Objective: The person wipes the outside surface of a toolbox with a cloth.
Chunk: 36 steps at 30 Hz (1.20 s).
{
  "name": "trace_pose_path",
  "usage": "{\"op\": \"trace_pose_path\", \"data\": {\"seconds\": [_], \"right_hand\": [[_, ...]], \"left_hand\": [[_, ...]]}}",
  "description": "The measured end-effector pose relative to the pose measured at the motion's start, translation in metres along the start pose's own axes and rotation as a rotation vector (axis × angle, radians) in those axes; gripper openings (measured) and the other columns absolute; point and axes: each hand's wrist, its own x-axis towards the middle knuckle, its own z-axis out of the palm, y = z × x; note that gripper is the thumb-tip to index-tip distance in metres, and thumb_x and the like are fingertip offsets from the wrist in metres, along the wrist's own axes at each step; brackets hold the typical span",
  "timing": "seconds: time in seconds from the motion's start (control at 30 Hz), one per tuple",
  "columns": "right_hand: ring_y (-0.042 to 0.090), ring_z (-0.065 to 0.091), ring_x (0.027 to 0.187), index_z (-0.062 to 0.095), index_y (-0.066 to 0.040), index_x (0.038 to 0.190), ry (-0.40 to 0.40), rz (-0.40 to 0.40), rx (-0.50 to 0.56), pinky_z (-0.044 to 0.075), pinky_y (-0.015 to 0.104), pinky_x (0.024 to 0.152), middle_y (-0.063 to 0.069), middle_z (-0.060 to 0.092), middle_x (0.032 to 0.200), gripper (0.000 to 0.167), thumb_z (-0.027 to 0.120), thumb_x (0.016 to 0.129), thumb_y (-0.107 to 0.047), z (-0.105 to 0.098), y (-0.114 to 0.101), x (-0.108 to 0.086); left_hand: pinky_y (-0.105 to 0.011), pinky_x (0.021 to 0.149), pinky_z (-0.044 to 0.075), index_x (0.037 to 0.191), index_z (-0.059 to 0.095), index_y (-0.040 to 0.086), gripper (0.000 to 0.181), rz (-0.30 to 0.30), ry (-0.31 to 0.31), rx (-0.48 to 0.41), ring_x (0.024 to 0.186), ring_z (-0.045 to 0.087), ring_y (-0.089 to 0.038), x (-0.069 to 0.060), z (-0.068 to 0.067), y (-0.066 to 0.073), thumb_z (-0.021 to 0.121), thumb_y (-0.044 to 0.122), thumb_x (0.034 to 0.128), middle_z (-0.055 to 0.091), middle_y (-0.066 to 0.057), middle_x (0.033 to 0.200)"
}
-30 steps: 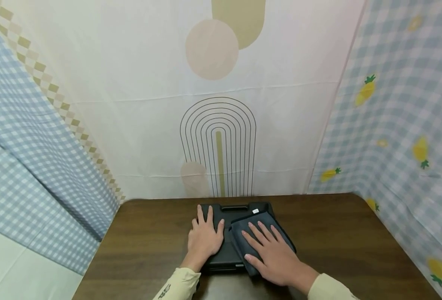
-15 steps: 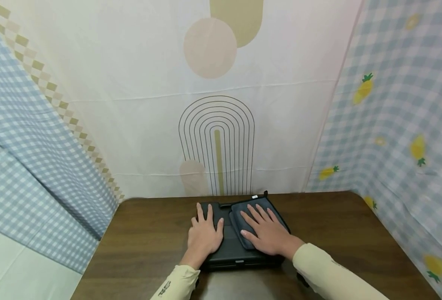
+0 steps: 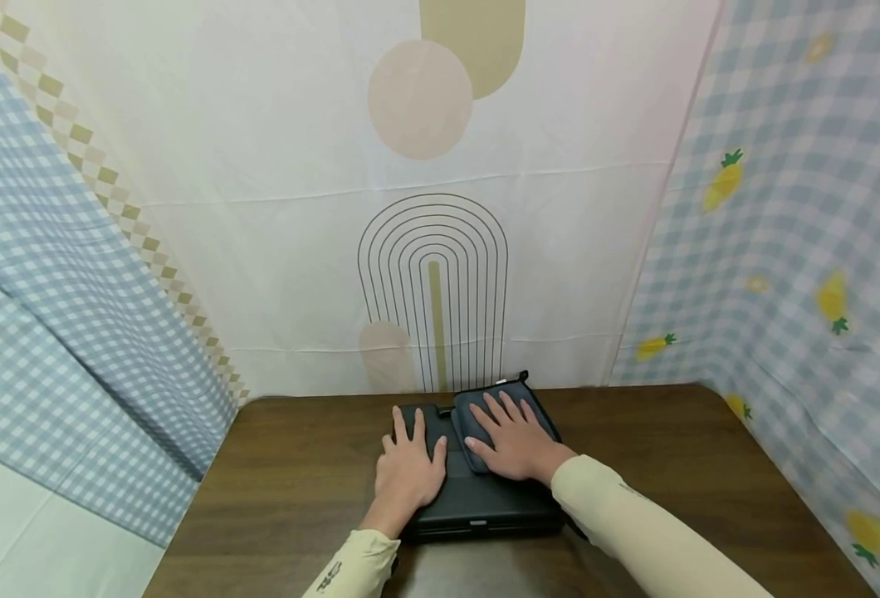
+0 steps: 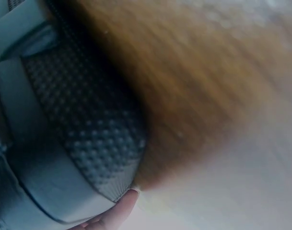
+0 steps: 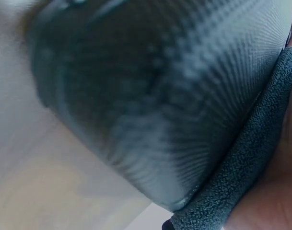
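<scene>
A black hard plastic case (image 3: 485, 500) with a built-in handle lies flat on the wooden table. My left hand (image 3: 408, 471) rests on the left part of its lid, fingers straight and spread. Under my right hand (image 3: 515, 440) is a folded dark blue-grey cloth (image 3: 466, 405), pressed flat on the upper right of the lid by spread fingers. The cloth's far corner, with a small loop, sticks out past the case's back edge and hides most of the handle. The right wrist view shows the fuzzy cloth (image 5: 232, 177) against the case's textured lid (image 5: 155, 110).
The brown table (image 3: 298, 490) extends to both sides of the case. A white patterned curtain (image 3: 283, 274) hangs right behind its back edge. Checked cloths (image 3: 769, 249) hang at the left and right.
My right hand has slid the cloth away from me and slightly left over the lid, from the near right side to the back edge. The left hand has stayed in place.
</scene>
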Motion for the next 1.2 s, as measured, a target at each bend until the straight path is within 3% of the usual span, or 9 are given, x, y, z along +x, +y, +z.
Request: {"op": "trace_pose_path", "data": {"seconds": [0.43,0.67,0.83,1.03,1.2], "right_hand": [[0.045,0.015,0.167,0.033,-0.02,0.17,-0.027,0.029,0.027,0.01,0.07,0.132,0.015,0.024,0.179,0.073,0.031,0.112,-0.063,-0.006,0.004,0.021],[0.042,0.014,0.168,0.028,-0.023,0.172,-0.063,0.039,0.046,0.005,0.069,0.133,0.014,0.022,0.18,0.078,0.032,0.109,-0.07,-0.007,0.016,0.036],[0.047,0.025,0.163,0.035,-0.019,0.169,-0.042,0.032,0.078,0.011,0.073,0.131,0.018,0.032,0.175,0.085,0.033,0.106,-0.076,-0.014,0.023,0.044],[0.048,0.035,0.158,0.041,-0.015,0.166,-0.057,0.122,0.074,0.021,0.073,0.127,0.02,0.041,0.17,0.079,0.039,0.108,-0.069,-0.017,0.032,0.058],[0.048,0.034,0.158,0.042,-0.017,0.166,-0.073,0.174,0.095,0.02,0.074,0.127,0.019,0.041,0.17,0.074,0.039,0.11,-0.065,-0.013,0.039,0.069]], "left_hand": [[-0.057,0.086,0.06,0.17,0.033,0.018,0.076,-0.019,0.037,-0.05,0.144,0.049,-0.052,-0.002,-0.001,0.003,0.044,0.063,0.1091,0.017,-0.023,0.179],[-0.057,0.083,0.059,0.17,0.034,0.018,0.078,-0.037,0.038,-0.085,0.142,0.05,-0.05,0.0,-0.002,0.003,0.048,0.064,0.1075,0.018,-0.023,0.179],[-0.058,0.084,0.059,0.17,0.033,0.018,0.078,-0.045,0.041,-0.095,0.144,0.049,-0.05,0.001,-0.004,0.003,0.049,0.063,0.1076,0.017,-0.022,0.179],[-0.058,0.084,0.058,0.17,0.033,0.017,0.079,-0.039,0.042,-0.109,0.145,0.048,-0.051,0.0,-0.004,0.005,0.049,0.062,0.1078,0.016,-0.022,0.179],[-0.058,0.082,0.058,0.17,0.033,0.016,0.079,-0.051,0.047,-0.109,0.145,0.048,-0.051,-0.001,-0.003,0.005,0.05,0.062,0.1076,0.017,-0.022,0.179]]}}
